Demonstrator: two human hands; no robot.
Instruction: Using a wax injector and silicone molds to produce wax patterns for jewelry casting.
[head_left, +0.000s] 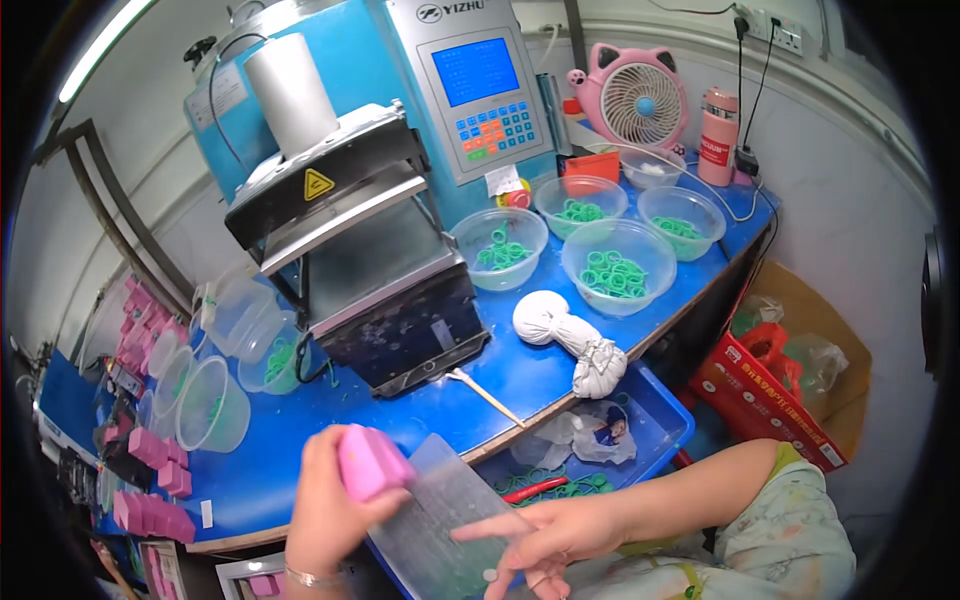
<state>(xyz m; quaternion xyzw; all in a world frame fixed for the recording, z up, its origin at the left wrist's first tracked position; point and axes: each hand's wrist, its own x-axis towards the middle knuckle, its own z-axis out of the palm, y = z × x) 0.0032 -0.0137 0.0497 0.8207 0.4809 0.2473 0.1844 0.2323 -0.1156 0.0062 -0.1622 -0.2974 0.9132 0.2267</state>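
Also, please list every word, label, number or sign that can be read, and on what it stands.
I leave wording uncopied.
Control panel: large dark lettering; its screen and keys are too small to read.
Machine: yellow triangular warning sign.
Pink bottle: white lettering on a red label.
Red box: pale lettering along its side.
White sticker, blue casing: too small to read.

The boxy black metal press (400,315) stands on the flat blue table (265,455). From it, the round pink plastic fan (640,104) is at two o'clock, round clear plastic bowls (615,238) with green rings (613,274) inside at three, the white cloth bundle (568,335) at four, the pink block (374,463) in the left hand (328,510) at six.
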